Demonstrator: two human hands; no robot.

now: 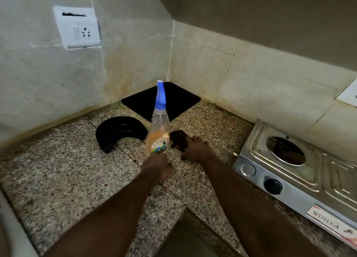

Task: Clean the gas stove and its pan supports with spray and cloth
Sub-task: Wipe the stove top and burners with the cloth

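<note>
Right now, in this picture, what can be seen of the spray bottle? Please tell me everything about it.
The spray bottle has a clear plastic body, a blue trigger head with a white nozzle tip, and a printed label low on its front. Pale orange liquid shows in its lower part. It is nearly upright, head uppermost, leaning slightly. The left hand grips it at the base, over the speckled stone counter. Whether the base touches the counter cannot be told.

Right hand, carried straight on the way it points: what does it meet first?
The dark cloth on the counter, straight ahead of the right hand; its fingers seem to touch it already, though depth is unclear.
</note>
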